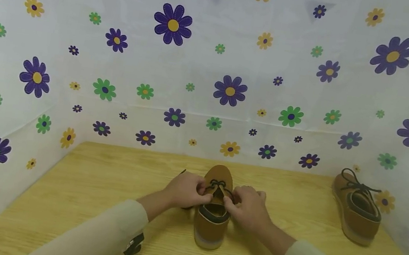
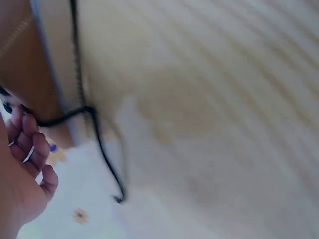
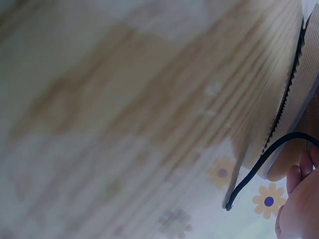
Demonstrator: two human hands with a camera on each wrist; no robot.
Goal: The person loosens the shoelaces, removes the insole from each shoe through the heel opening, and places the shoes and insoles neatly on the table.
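A brown lace-up shoe stands in the middle, its toe facing away and its dark-lined opening towards me. Its black shoelace crosses over the tongue in small loops. From the left side, my left hand pinches the lace beside the opening with thumb and fingers. My right hand does likewise from the right, thumb at the edge of the opening. A loose lace end dangles past the shoe's side in the left wrist view. Another lace end loops down by my right fingertips in the right wrist view.
A second brown shoe with dark laces stands at the right, near the cloth side. The wood-patterned table is bounded at the back and sides by a white flowered cloth.
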